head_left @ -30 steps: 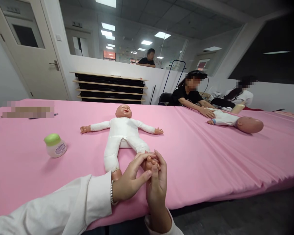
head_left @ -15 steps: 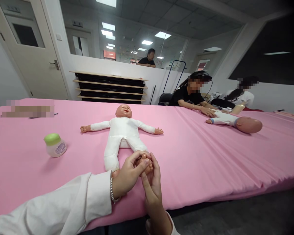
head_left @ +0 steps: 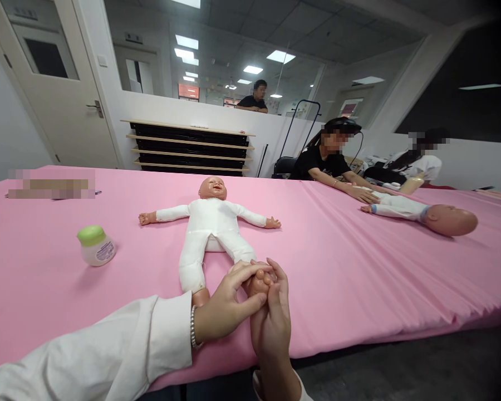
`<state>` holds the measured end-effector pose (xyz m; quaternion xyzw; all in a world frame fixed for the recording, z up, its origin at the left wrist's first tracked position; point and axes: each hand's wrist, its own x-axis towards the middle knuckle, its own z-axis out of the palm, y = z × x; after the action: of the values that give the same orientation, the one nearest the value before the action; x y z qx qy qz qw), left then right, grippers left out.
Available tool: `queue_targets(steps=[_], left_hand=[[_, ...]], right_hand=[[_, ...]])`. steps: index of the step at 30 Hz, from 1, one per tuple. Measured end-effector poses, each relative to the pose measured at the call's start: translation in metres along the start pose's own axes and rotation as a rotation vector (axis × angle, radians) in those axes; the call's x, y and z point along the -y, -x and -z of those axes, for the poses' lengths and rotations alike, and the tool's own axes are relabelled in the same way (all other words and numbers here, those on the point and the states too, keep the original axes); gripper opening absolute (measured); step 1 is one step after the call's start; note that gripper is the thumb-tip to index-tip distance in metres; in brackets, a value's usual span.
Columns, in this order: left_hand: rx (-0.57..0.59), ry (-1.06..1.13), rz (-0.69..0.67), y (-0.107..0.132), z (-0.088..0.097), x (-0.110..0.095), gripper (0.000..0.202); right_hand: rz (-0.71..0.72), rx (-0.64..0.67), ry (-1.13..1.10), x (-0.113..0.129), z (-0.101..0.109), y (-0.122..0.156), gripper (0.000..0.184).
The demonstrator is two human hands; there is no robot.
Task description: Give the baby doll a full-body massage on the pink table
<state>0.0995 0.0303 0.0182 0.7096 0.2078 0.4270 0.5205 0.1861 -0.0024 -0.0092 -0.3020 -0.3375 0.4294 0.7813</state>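
Observation:
A baby doll (head_left: 211,220) in a white cloth body lies on its back on the pink-covered table (head_left: 338,289), head away from me and arms spread. My left hand (head_left: 229,303), with a beaded bracelet at the wrist, wraps round the doll's foot (head_left: 259,282) on the right side. From the other side my right hand (head_left: 273,317) closes on the same foot. The toes show between my fingers and thumbs; the ankle is mostly hidden. The doll's other foot is partly covered by my left wrist.
A lotion jar with a green lid (head_left: 97,245) stands at the left. Across the table on the right, a person in black (head_left: 323,161) has their hands on another doll (head_left: 417,209). More people sit and stand farther back. Stacked black shelves (head_left: 192,146) stand behind the table.
Both hands have shifted slightly right with the foot, and my right thumb has moved up over it. The doll across the table has moved right.

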Motion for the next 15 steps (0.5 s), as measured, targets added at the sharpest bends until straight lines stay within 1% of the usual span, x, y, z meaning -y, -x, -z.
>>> queue_targets(steps=[2,5,7,9,12,15], left_hand=[[-0.036,0.037,0.030,-0.002,0.000,0.000,0.030],[-0.077,0.150,0.095,-0.004,-0.001,-0.001,0.023],[-0.075,0.222,0.131,-0.006,-0.001,-0.001,0.022],[-0.066,0.256,0.143,-0.007,-0.001,0.000,0.024],[-0.053,0.221,0.098,-0.006,0.001,0.000,0.030],[-0.004,0.158,0.062,-0.003,0.003,0.000,0.032]], right_hand=[[0.024,0.040,0.016,-0.002,0.004,0.004,0.038],[0.057,0.114,0.131,-0.006,0.010,0.011,0.045],[0.074,0.147,0.224,-0.008,0.012,0.014,0.048],[0.096,0.159,0.312,-0.009,0.011,0.014,0.048],[0.140,0.107,0.402,-0.009,0.009,0.012,0.047],[0.124,0.008,0.368,-0.006,0.007,0.007,0.047]])
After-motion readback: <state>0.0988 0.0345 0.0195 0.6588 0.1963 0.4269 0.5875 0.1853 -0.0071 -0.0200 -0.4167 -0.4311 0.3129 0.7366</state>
